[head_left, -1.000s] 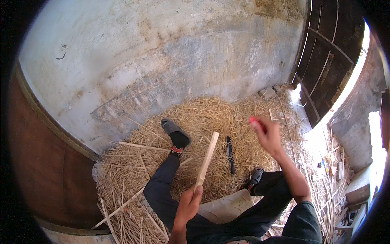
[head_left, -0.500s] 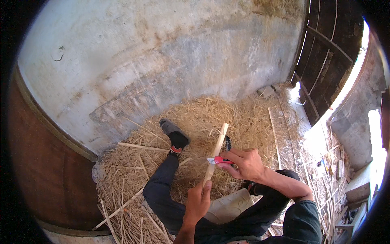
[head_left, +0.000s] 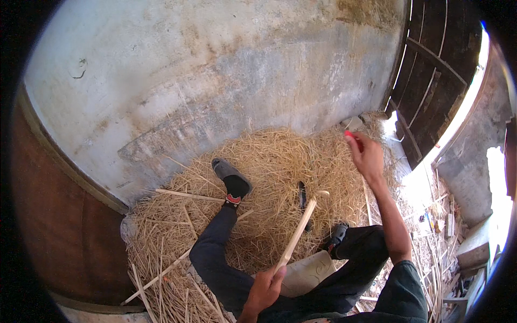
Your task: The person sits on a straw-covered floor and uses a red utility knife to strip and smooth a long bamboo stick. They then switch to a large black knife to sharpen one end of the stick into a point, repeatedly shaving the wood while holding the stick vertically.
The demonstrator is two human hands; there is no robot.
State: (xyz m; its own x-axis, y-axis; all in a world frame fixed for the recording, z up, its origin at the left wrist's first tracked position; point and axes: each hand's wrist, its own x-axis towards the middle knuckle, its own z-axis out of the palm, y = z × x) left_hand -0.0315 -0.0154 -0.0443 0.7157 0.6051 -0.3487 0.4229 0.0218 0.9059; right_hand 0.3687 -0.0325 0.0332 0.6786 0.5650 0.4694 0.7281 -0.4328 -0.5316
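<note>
"What's in the left hand (head_left: 265,289)?"

"A pale wooden stick (head_left: 296,237). The fingers are closed around its near end, and it slants up and away to the right, over the straw (head_left: 264,156)."

"Anything at the far end?"

"A thin curl of wood (head_left: 323,194). I can't tell whether it's fixed to the stick or just loose there."

"And the right hand (head_left: 369,157)?"

"Raised off to the right and farther away, well apart from the stick. Its fingers are bent around a small red tool (head_left: 350,134); only a bit of red shows past them, so I can't make out a blade."

"What's that dark thing behind the stick?"

"A long black tool (head_left: 302,192), knife-like in shape, lying on the straw. The stick crosses in front of part of it."

"Where are the legs?"

"Spread to either side. The left shoe (head_left: 230,173) rests on the straw, with the right shoe (head_left: 337,237) nearer, and a pale curved piece (head_left: 307,274) sits between the thighs."

"Beyond that?"

"A stained wall (head_left: 215,81) on the far side, a dark plank door (head_left: 431,81) far right, and thin wooden strips (head_left: 167,274) scattered near left."
</note>
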